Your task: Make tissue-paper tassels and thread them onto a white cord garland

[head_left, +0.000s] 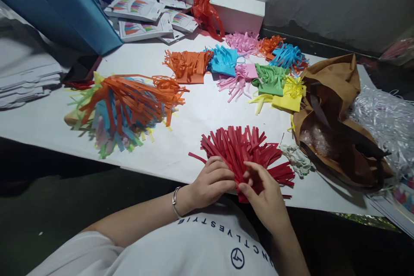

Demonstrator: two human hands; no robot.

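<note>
A bundle of dark red paper strips [239,144] fans out over the front edge of the white table, its uncut band hanging at the near side. My left hand [215,180], with a silver bangle on the wrist, lies on the bundle's left side, fingers curled round the strips. On the right side my right hand [262,189] has its thumb and fingers bent against the red strips near the band. The fingertips of both hands are close together but apart. Behind them lie fringed pieces in orange [190,67], blue [224,59], pink [239,78], green [271,78] and yellow [289,95].
A multicoloured pile of strips [126,103] lies on the left of the table [155,151]. Brown bag [336,138] and crumpled whitish cloth [299,159] are on the right. Flat boxes [145,28], a red plastic bag [205,10] and a white box [239,8] stand by the wall.
</note>
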